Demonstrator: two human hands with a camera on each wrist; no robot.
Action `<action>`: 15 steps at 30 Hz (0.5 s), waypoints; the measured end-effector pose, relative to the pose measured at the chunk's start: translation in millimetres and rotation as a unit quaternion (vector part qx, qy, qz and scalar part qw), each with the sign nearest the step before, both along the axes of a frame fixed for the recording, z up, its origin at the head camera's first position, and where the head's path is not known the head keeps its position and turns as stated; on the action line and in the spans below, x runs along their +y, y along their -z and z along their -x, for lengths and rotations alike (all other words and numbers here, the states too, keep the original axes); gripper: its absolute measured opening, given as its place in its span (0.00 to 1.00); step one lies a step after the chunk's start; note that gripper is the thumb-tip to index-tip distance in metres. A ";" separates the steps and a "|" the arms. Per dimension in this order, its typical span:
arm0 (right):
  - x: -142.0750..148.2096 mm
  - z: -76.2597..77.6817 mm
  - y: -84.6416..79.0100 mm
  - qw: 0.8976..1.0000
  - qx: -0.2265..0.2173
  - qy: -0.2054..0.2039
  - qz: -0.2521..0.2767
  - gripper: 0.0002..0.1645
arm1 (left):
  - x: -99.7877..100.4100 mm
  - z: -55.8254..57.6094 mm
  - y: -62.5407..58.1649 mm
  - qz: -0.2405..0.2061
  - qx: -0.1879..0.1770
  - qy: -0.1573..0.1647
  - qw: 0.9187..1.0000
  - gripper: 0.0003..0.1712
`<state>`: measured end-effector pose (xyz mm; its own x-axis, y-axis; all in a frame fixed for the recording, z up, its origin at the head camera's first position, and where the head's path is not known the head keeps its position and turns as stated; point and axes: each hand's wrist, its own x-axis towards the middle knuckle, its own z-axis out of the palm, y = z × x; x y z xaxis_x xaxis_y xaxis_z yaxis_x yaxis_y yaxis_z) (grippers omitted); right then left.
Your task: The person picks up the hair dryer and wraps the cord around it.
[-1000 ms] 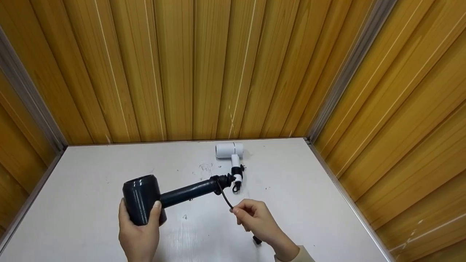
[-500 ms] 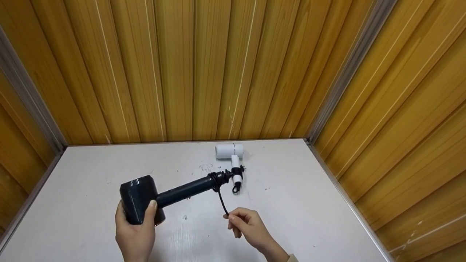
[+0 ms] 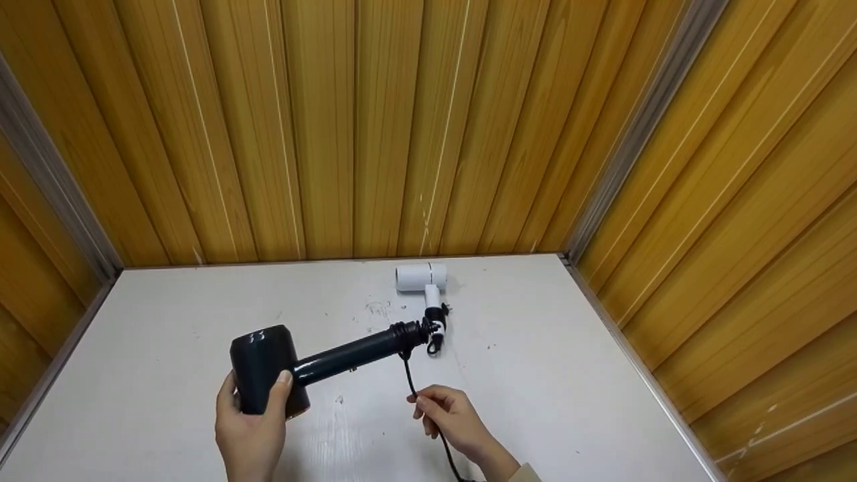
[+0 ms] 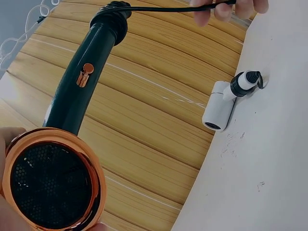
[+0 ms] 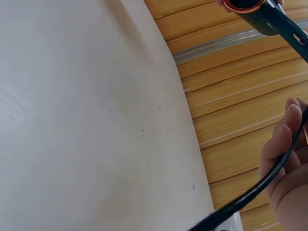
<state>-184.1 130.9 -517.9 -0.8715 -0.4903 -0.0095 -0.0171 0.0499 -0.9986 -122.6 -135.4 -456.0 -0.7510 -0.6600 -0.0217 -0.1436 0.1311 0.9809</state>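
My left hand (image 3: 251,428) grips the barrel of a dark green hair dryer (image 3: 264,368), held up off the table with its handle pointing right. In the left wrist view the dryer's copper-rimmed grille (image 4: 50,185) and a copper switch (image 4: 85,75) on the handle show. Black cord (image 3: 410,375) is wound around the handle's end, and a length hangs down from it. My right hand (image 3: 452,418) pinches that length between thumb and fingers. Below the hand the cord runs on toward the bottom edge; the right wrist view shows it passing along the fingers.
A white hair dryer (image 3: 416,277) lies on the white table (image 3: 174,321) near the back wall, its black cord (image 3: 436,314) wrapped around the handle. Wood-patterned panels (image 3: 321,134) enclose the table at the back and sides.
My right hand has moved down and left, and the free cord between it and the handle has lengthened. The left hand and green dryer shifted only slightly.
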 end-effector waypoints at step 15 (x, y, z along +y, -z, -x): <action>1.2 16.5 -5.8 0.998 0.032 0.006 -0.061 0.15 | -2.7 -1.2 -4.8 -0.061 -0.009 0.051 0.997 0.51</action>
<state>-200.6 132.1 -512.1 -0.8782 -0.4781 -0.0119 -0.0802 0.1718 -0.9819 -121.5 -138.1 -451.2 -0.8122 -0.5725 -0.1121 -0.1541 0.0251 0.9877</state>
